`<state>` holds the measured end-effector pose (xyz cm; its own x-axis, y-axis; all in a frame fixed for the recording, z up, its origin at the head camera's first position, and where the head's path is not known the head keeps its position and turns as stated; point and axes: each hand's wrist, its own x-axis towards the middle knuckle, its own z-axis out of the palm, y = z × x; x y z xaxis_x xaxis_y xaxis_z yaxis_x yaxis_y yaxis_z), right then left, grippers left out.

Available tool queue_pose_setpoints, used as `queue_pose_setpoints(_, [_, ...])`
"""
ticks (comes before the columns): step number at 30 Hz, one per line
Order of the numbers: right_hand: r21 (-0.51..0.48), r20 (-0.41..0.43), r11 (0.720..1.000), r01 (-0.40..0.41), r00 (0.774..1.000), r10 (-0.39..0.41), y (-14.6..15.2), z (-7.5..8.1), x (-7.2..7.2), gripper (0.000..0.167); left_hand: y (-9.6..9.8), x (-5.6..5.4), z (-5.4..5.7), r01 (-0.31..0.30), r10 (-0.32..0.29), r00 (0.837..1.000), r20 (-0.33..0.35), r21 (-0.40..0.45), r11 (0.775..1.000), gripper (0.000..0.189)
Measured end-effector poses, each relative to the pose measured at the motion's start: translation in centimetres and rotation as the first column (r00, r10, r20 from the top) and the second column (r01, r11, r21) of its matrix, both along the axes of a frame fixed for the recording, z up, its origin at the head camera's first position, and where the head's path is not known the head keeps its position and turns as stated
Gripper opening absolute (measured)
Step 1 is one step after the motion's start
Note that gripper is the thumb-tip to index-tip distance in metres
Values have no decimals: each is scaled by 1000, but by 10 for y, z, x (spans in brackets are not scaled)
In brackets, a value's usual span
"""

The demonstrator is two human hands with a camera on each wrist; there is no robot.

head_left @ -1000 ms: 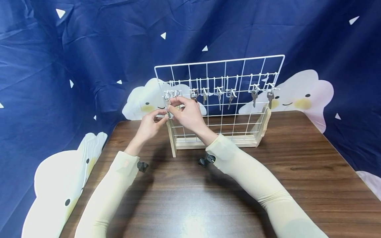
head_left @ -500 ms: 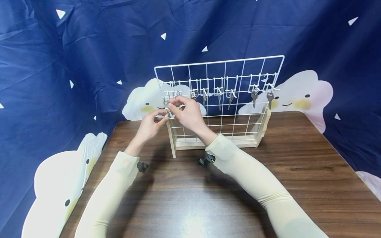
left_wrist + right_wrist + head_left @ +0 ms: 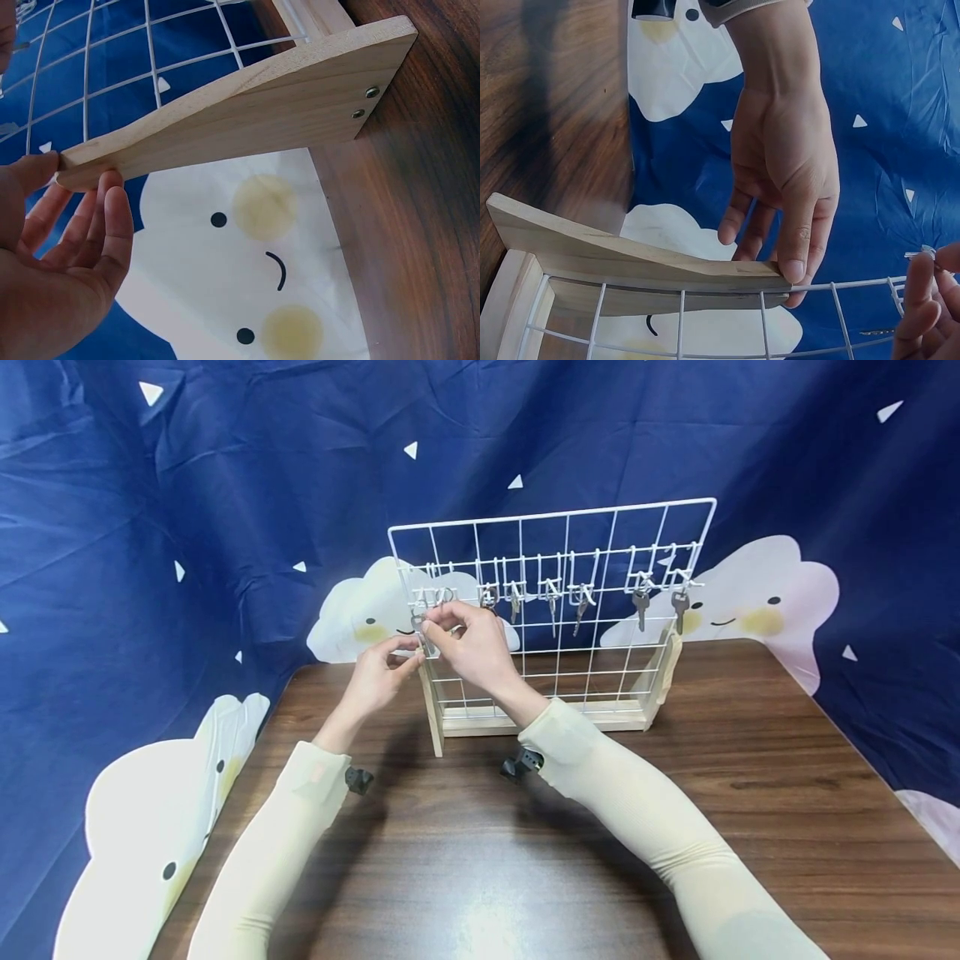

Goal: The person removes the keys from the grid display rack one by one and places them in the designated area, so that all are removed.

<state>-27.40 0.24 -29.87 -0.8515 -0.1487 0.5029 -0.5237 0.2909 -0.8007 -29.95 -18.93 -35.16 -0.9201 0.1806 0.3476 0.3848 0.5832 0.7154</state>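
Pinching an apparent key ring [image 3: 417, 620] at left, the right hand [image 3: 472, 647] seems mid-step, the left hand [image 3: 377, 677] gripping the wooden side panel [image 3: 232, 122], other keys [image 3: 641, 609] already hanging at right.

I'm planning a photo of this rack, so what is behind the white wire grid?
Behind the white wire grid is a blue backdrop with cloud prints and, lower down, the wooden table. The head view cannot show whatever the right hand and hanging keys cover.
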Motion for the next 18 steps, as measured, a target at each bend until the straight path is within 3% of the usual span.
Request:
queue_pose_setpoints(11, [-31, -22, 999, -10, 1000, 9, 3, 0, 4, 15, 0, -1, 0, 5, -5, 1000, -8, 5, 1000, 32])
queue_pose_setpoints(18, [-87, 7, 995, -54, 998, 55, 3, 2, 9, 14, 0, 0, 0, -5, 4, 1000, 23, 8, 1000, 33])
